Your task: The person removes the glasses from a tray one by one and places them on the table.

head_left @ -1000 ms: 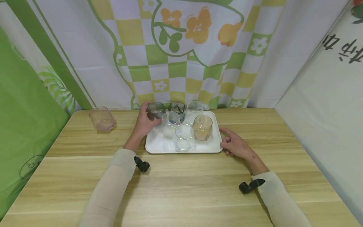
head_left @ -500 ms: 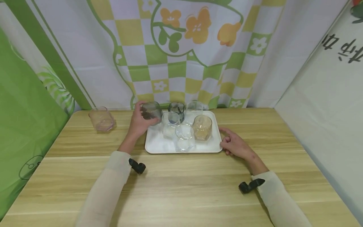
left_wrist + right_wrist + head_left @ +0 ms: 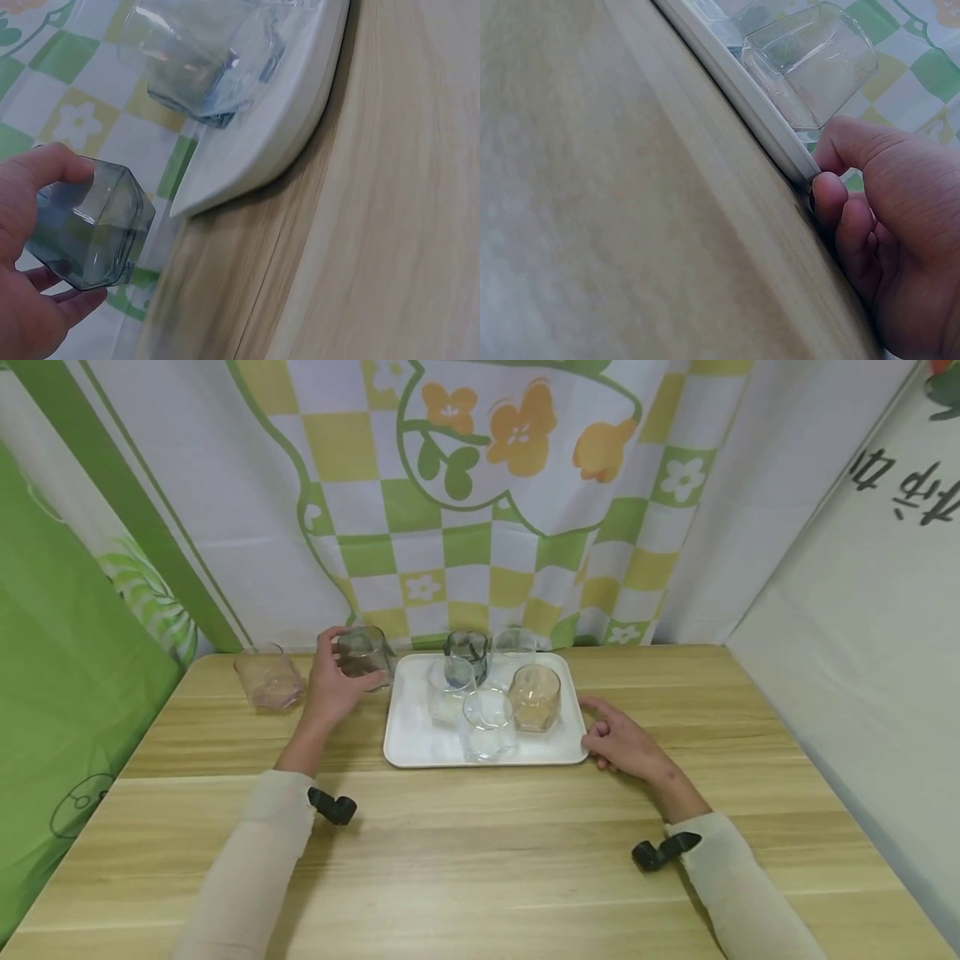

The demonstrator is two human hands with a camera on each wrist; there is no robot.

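My left hand [image 3: 330, 687] grips a smoky grey glass [image 3: 366, 656], thumb on one side and fingers on the other. In the left wrist view the grey glass [image 3: 94, 221] has an angular base and is held just off the tray's end. The white tray [image 3: 408, 743] carries several glasses: a dark one [image 3: 468, 652], an amber one [image 3: 536, 700], and clear ones such as the front glass [image 3: 487, 727]. My right hand [image 3: 626, 743] pinches the tray's right edge near the front corner; in the right wrist view its thumb and curled fingers meet the tray rim [image 3: 780, 142].
A pinkish glass [image 3: 270, 678] stands on the wooden table [image 3: 480, 860] at the back left, to the left of my left hand. A checked, flowered curtain [image 3: 517, 552] hangs right behind the table's back edge. A pale wall panel [image 3: 862, 635] runs along the right.
My left hand has lifted the grey glass from the tray's back left corner and carried it left, past the tray's edge. The right hand and the tray have stayed put.
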